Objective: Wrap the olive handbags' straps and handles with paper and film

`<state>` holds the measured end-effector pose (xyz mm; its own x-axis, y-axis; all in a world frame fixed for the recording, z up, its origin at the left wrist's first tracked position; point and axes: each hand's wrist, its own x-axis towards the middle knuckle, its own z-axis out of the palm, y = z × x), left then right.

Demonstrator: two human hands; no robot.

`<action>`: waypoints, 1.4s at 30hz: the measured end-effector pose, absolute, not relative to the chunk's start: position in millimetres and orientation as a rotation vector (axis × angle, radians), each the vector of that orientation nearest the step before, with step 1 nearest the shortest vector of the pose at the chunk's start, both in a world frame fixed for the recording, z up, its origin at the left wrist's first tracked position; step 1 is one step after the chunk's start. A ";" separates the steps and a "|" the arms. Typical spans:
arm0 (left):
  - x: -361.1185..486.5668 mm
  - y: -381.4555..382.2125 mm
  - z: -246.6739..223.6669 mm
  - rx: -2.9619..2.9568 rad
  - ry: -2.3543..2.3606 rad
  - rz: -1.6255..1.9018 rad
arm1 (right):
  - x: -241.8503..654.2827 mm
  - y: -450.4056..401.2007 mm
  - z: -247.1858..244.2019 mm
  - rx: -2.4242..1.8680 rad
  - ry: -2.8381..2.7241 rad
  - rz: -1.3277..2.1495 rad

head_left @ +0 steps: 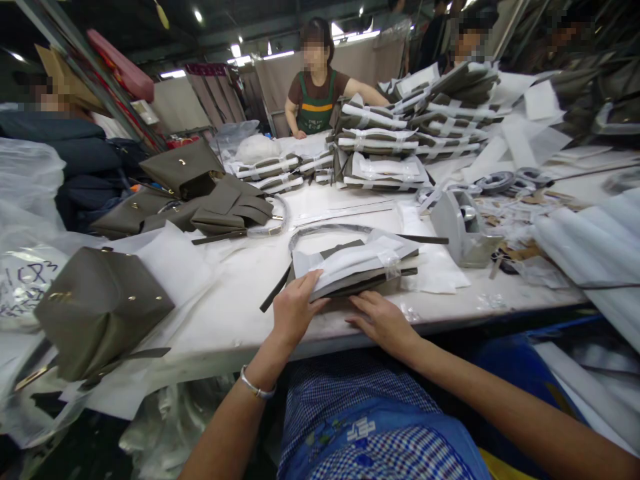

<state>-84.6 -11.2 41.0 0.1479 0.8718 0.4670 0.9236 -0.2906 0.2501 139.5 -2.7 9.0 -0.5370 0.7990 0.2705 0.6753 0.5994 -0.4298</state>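
A folded olive-grey handbag, with white wrapping paper taped over it, lies on the white table in front of me. My left hand grips its left end, fingers over the paper and thumb at the near edge. My right hand rests at the near side, fingers stretched out and apart, fingertips at or just under the bag's edge. A wrapped handle arcs behind the bag, and a dark strap sticks out to the left.
Wrapped bags are stacked at the back, near a person in a green apron. Unwrapped olive bags stand left. On the right are a grey tape dispenser, tape rolls and white foam sheets.
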 end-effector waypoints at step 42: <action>-85.8 -7.4 11.4 -2.383 -1.582 -0.972 | 116.8 -29.2 37.4 -1.044 -2.049 1.526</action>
